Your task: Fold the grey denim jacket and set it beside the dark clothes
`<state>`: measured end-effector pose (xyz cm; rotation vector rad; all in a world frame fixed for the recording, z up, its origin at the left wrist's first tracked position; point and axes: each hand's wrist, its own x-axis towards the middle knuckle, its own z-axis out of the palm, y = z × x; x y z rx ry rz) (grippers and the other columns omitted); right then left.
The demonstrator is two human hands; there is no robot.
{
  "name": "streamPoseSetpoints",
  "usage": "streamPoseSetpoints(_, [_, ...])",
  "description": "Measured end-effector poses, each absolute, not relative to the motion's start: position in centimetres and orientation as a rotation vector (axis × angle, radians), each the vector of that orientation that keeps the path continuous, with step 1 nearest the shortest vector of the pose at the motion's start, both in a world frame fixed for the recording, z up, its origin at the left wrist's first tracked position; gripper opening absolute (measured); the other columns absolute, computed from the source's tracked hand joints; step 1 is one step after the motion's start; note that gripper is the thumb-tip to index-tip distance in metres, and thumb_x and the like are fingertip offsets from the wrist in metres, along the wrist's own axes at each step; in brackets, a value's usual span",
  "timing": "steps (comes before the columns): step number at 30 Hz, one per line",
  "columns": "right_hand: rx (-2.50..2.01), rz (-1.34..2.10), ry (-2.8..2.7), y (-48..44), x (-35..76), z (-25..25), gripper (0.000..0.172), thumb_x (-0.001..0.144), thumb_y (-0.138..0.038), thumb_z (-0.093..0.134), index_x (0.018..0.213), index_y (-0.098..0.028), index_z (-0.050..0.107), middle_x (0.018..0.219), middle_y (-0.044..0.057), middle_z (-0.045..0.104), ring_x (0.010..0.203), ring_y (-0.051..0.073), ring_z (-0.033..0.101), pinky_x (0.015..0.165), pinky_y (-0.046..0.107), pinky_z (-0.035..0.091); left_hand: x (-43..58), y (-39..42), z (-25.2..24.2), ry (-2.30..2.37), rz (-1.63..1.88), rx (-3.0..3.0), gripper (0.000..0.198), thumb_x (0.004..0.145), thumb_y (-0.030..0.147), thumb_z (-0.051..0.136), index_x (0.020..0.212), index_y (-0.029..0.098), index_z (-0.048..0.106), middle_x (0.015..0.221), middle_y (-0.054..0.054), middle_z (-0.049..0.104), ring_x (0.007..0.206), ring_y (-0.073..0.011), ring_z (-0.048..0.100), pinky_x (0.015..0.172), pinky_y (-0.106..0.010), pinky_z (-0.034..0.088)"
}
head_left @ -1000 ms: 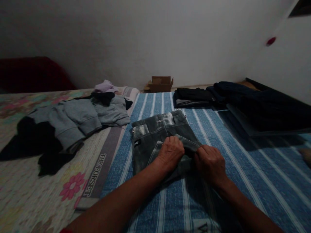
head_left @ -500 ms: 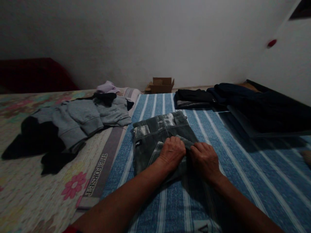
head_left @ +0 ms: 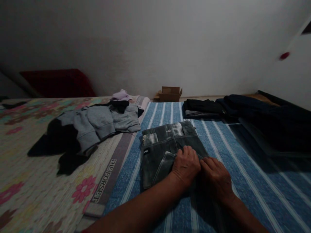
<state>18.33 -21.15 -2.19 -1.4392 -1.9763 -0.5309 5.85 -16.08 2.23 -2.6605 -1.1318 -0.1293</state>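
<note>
A pair of dark grey pants (head_left: 159,145) with pale faded patches, a waist button and a small black label lies folded on the blue striped cloth (head_left: 126,168), waistband away from me. My left hand (head_left: 186,165) is closed on the folded-over part of the pants, fingers curled at its upper edge. Right beside it, my right hand (head_left: 216,176) is closed at the right edge of the same fold, its fingertips partly hidden. The near part of the pants is covered by my hands and forearms.
Grey and black clothes (head_left: 94,126) lie heaped on the flowered bedcover (head_left: 36,194) at left. Folded dark clothes (head_left: 202,106) and a larger dark pile (head_left: 269,123) are at right. An open cardboard box (head_left: 170,94) stands by the wall.
The view has shifted, so everything appears lower and further right. Both hands stay on the fold of the pants, with little visible change in their grip.
</note>
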Motion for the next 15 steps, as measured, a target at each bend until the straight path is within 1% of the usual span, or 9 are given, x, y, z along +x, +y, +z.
streamPoseSetpoints(3, [-1.463, -0.489, -1.992, -21.13, 18.43, -2.17, 0.023, 0.085, -0.005, 0.045, 0.07, -0.018, 0.056, 0.072, 0.007, 0.058, 0.074, 0.02, 0.048, 0.067, 0.031, 0.036, 6.12, -15.52, 2.05, -1.103, -0.047, -2.699, 0.028, 0.091, 0.009, 0.039, 0.104, 0.001, 0.063, 0.109, -0.025, 0.061, 0.105, -0.0298, 0.056, 0.078, -0.038, 0.045])
streamPoseSetpoints(8, [-1.559, -0.459, -2.015, -20.79, 18.35, -1.97, 0.019, 0.082, -0.008, 0.053, 0.066, -0.02, 0.056, 0.067, 0.005, 0.056, 0.069, 0.02, 0.047, 0.063, 0.031, 0.033, 6.02, -15.28, 1.78, -1.087, 0.056, -2.7, 0.034, 0.091, 0.008, 0.039, 0.115, -0.006, 0.059, 0.119, -0.03, 0.059, 0.112, -0.0336, 0.056, 0.08, -0.039, 0.048])
streamPoseSetpoints(11, [-1.627, -0.478, -2.041, -20.43, 18.15, -1.78, 0.016, 0.077, -0.006, 0.057, 0.068, -0.02, 0.058, 0.066, 0.005, 0.056, 0.067, 0.021, 0.046, 0.061, 0.031, 0.03, 6.06, -15.26, 1.98, -1.092, 0.073, -2.705, 0.033, 0.09, 0.007, 0.039, 0.112, -0.005, 0.061, 0.117, -0.029, 0.06, 0.109, -0.0333, 0.058, 0.078, -0.038, 0.049])
streamPoseSetpoints(15, [-1.608, -0.483, -2.05, -20.18, 18.06, -1.91, 0.018, 0.075, -0.002, 0.057, 0.067, -0.019, 0.058, 0.065, 0.005, 0.055, 0.064, 0.021, 0.045, 0.06, 0.032, 0.029, 6.21, -15.25, 2.25, -1.111, 0.095, -2.727, 0.031, 0.089, 0.006, 0.041, 0.108, -0.004, 0.063, 0.114, -0.029, 0.062, 0.106, -0.0332, 0.06, 0.074, -0.036, 0.051])
